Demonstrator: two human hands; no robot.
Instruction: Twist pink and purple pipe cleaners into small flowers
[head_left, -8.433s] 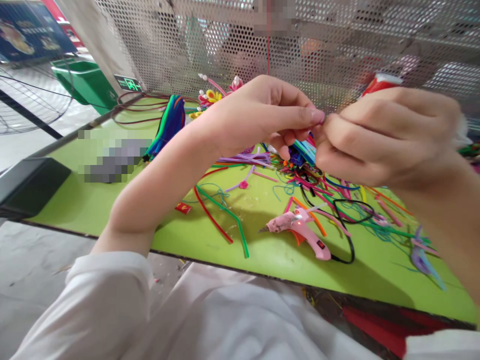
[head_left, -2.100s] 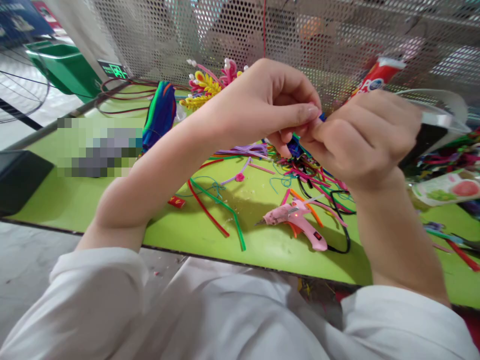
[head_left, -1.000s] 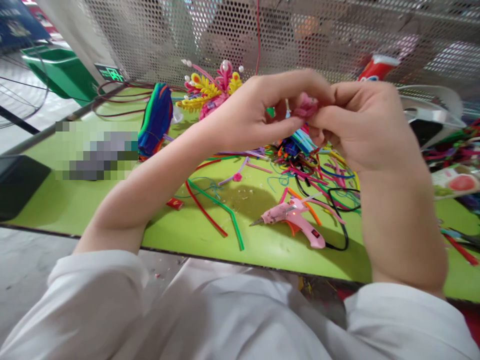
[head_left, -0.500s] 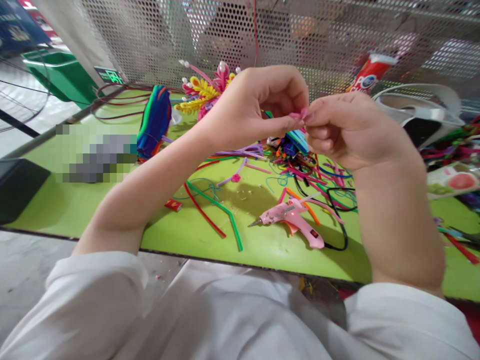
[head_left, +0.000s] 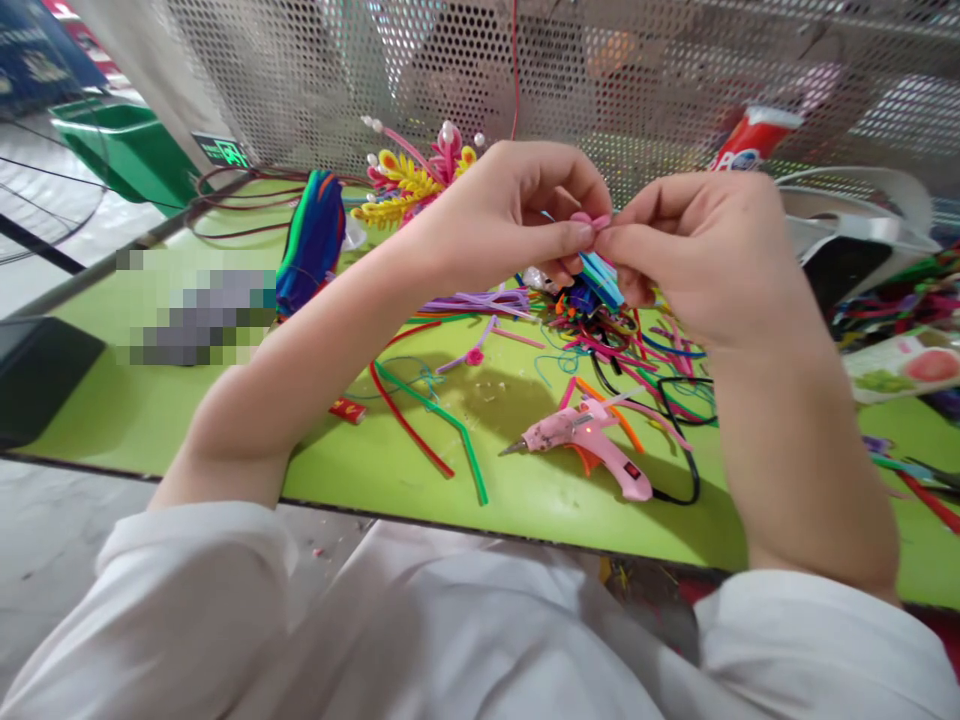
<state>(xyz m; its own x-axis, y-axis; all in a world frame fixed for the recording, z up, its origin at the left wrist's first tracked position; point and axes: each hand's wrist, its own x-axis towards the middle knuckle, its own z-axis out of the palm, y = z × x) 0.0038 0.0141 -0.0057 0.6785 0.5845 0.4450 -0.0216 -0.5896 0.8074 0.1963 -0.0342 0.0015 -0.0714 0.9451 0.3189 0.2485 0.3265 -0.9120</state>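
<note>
Since the frame half a second earlier, we have lowered our hands slightly and moved them closer together; the small pink piece [head_left: 591, 219] now shows as a curled loop above our fingertips instead of a short tip.

Nearest to us, white sleeves cover both upper arms, and the front edge of the green table [head_left: 150, 400] runs just beyond them. On the table at 6 o'clock from our hands lies the pink glue gun [head_left: 592, 450], nozzle pointing to 9 o'clock, with its black cord [head_left: 686, 470] looping off at 3 o'clock. At 7 o'clock from the hands, a red strip [head_left: 409, 425] and a green strip [head_left: 450, 430] lie side by side, with a small red tag [head_left: 346, 410] near them. Directly beneath the hands, a tangle of coloured strips [head_left: 637, 350] covers the table; our hands hide its far part.

Further out at 9 o'clock, a blue and green bundle [head_left: 311, 245] stands on edge. At 11 o'clock, a finished flower ornament [head_left: 416, 180] in yellow and pink sits partly behind our left hand. At 1 o'clock, a red tube [head_left: 750, 145] leans against the perforated metal screen [head_left: 675, 70], which closes off the far side of the table.

Our left hand [head_left: 510, 215] is curled, with thumb and forefinger pinched shut on the small pink piece. Our right hand [head_left: 697, 255] is likewise curled, fingertips pressed to the same piece from 3 o'clock. The piece is held in the air above the tangle, between the two hands.
</note>
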